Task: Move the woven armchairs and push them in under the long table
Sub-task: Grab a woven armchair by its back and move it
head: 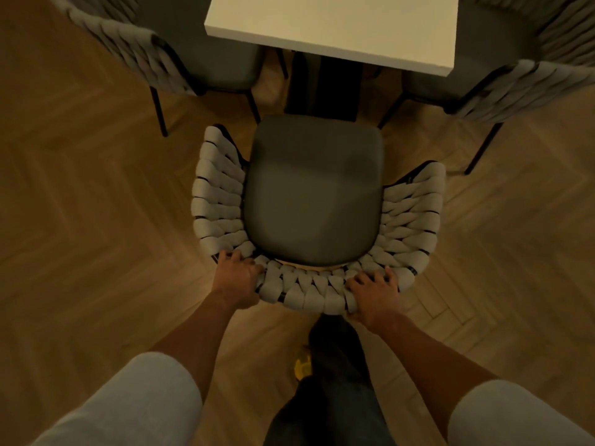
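the armchair stands on the wood floor at the short end of the white table, seat facing the table, front edge near the dark table base, not under the top. left hand grips the left rear of the woven backrest, fingers curled over the rim. right hand grips the right rear likewise. a second armchair and a third armchair flank the table
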